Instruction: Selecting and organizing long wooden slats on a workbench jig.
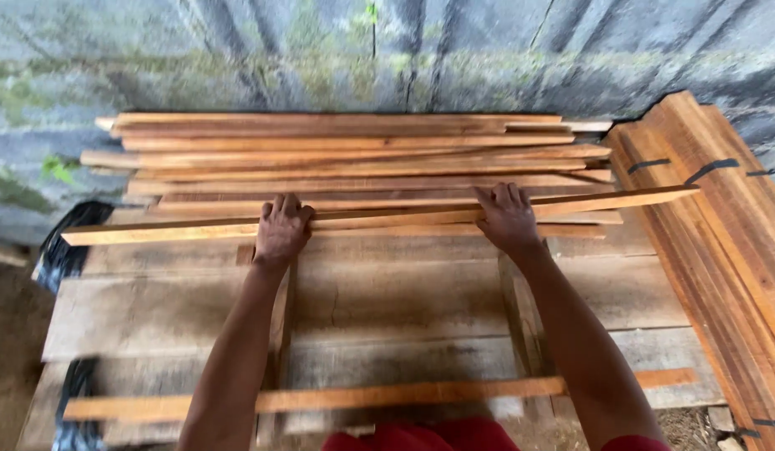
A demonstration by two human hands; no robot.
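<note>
My left hand (281, 227) and right hand (506, 217) both lie palm down, fingers curled over a long thin wooden strip (379, 215) that slants across the front of a stack of similar strips (354, 154). The stack rests on a rough plank tabletop (387, 292). Another strip (404, 392) lies near me, and banded boards (721, 225) lean at right.

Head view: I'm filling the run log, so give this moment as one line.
left hand on long slat | right hand on same slat | slat pile behind | loose slat near
</note>
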